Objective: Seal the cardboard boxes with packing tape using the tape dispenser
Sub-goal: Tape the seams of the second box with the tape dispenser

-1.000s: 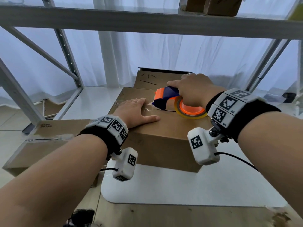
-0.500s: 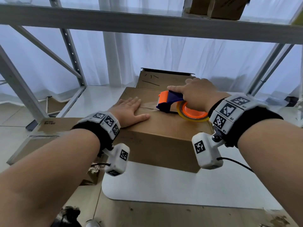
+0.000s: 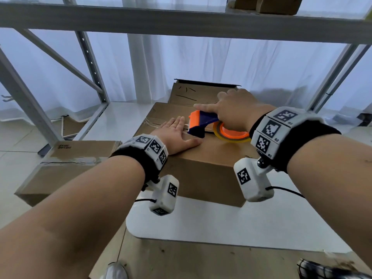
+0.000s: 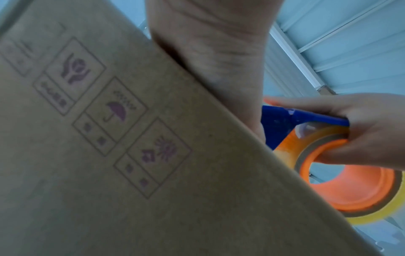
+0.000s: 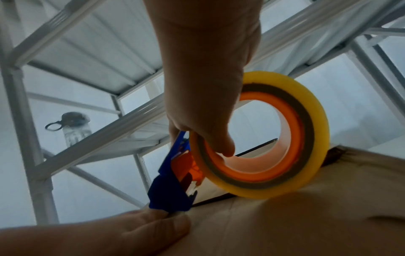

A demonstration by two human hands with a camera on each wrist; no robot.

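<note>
A brown cardboard box (image 3: 203, 170) stands on a white board, its printed side (image 4: 122, 138) filling the left wrist view. My left hand (image 3: 177, 135) lies flat on the box top with straight fingers, beside the seam. My right hand (image 3: 235, 111) grips the blue and orange tape dispenser (image 3: 201, 125), thumb inside the yellowish tape roll (image 5: 282, 138). The dispenser's blue head (image 5: 168, 194) sits on the seam, right against my left fingers (image 5: 153, 225). A strip of clear tape (image 3: 155, 122) runs along the far left of the top.
A second box (image 3: 199, 93) with pen marks stands just behind. Another cardboard box (image 3: 60, 168) sits low at the left. Grey shelf posts (image 3: 22, 101) and a beam (image 3: 181, 25) frame the space; boxes (image 3: 267, 4) sit on the upper shelf. White board (image 3: 221, 224) lies in front.
My right hand has drawn the dispenser a little along the seam, with the index finger now stretched over its head. My left hand stays flat on the box top.
</note>
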